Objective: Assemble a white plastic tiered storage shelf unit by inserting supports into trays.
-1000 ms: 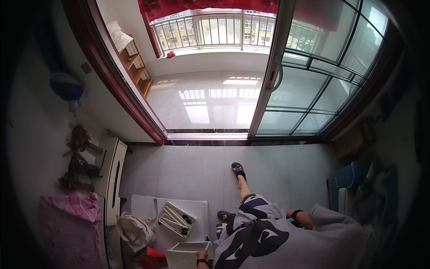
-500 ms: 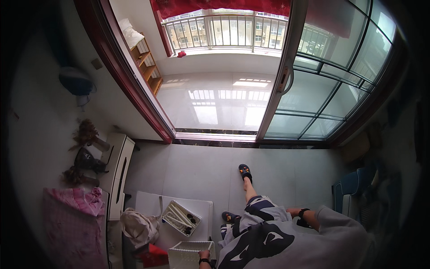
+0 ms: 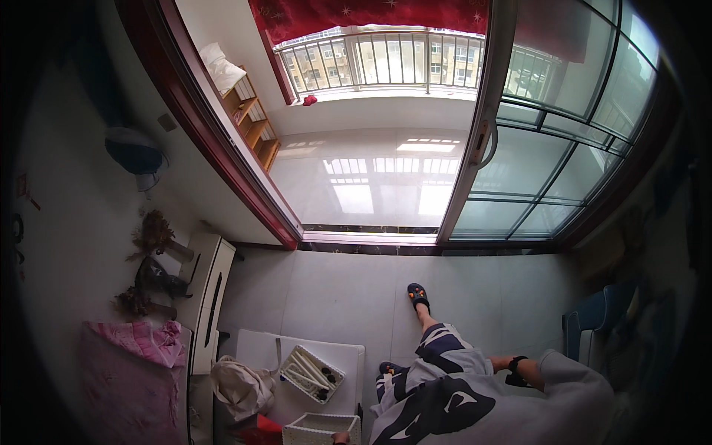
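One left hand cut off at white basket, right hand half-hidden against grey shirt, both grips unclear

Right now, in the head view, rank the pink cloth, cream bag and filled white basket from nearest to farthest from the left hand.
From the left hand:
1. Filled white basket, ahead and slightly left.
2. Cream bag, farther left.
3. Pink cloth, at far left.

The held basket is white, the curtain starry red.
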